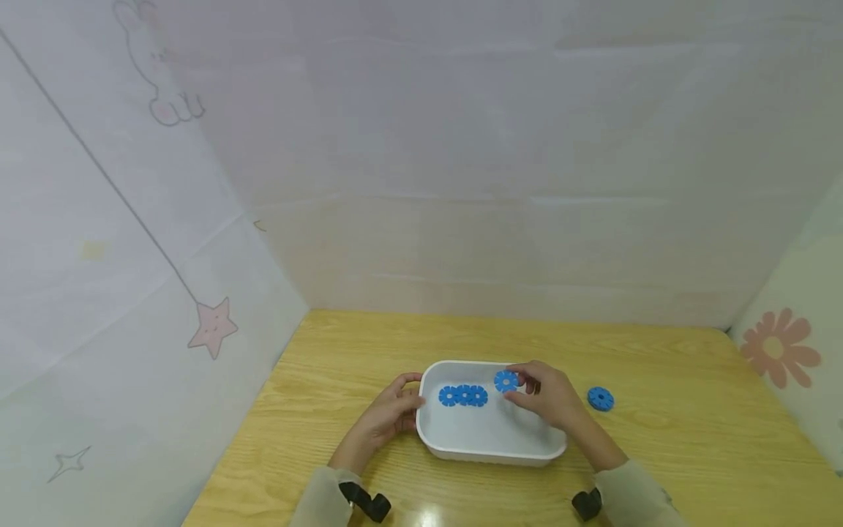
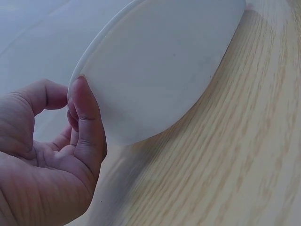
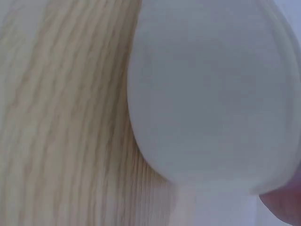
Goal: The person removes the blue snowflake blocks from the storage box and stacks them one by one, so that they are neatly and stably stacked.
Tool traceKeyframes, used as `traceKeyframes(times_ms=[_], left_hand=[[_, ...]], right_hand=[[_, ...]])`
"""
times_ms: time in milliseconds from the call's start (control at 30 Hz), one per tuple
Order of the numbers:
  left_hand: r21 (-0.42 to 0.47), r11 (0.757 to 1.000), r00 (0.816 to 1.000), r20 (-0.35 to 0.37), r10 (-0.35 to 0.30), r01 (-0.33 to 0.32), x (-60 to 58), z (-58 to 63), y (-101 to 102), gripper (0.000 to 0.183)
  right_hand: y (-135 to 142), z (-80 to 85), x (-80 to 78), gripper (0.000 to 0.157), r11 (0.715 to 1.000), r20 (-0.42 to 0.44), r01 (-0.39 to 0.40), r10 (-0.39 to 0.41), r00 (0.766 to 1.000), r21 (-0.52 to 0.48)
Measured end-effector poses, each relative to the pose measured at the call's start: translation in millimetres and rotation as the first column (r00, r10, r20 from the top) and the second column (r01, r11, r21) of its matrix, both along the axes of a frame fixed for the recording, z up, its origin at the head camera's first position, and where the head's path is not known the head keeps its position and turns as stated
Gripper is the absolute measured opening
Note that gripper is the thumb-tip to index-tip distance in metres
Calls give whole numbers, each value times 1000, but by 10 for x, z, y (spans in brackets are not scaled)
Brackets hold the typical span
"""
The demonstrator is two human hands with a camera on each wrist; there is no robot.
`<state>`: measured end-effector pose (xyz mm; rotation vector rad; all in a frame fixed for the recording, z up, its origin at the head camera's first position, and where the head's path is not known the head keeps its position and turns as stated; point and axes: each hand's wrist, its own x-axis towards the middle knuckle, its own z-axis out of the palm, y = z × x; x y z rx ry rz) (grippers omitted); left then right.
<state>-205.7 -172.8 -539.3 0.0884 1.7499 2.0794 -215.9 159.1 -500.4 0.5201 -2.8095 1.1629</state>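
A white rectangular tub (image 1: 490,439) with rounded corners stands on the wooden table. My left hand (image 1: 390,413) grips its left rim, thumb on the near side and fingers around the edge, as the left wrist view also shows. Over the tub's right half, my right hand (image 1: 543,395) pinches a blue notched disc (image 1: 506,381) between thumb and fingers. Several similar blue discs (image 1: 464,395) lie in an overlapping row on the tub's floor, to the left. Only a fingertip (image 3: 284,205) of the right hand shows in the right wrist view, past the tub's wall.
More blue discs (image 1: 601,398) sit stacked on the wooden table (image 1: 685,410), right of the tub beyond the right wrist. Pale printed cloth (image 1: 494,183) hangs behind the table and along both sides. Black straps circle both wrists over light sleeves.
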Motion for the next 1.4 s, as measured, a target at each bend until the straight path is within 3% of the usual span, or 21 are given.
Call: traceKeyframes(times_ms=[233,500,900,1400], left_hand=[[-26,1000,999,28,18,-17,6,51,11,54],[-43,999,999,31,8,-7,18,95,9,57],[-27,999,1000,20,-23,24,-13,94,-2,56],[-23,1000,1000,30,-5,5,6,91,10,58]], right_hand=[[278,15,35,42,997,-101,1,-9,995,-80],[647,36,73,45,991,-37,97,-101,994,-87],[1079,-108,57,52,987,-27,154,-155,988,-53],[1407,-238,59,60,980,70,200,-199,978,-12]])
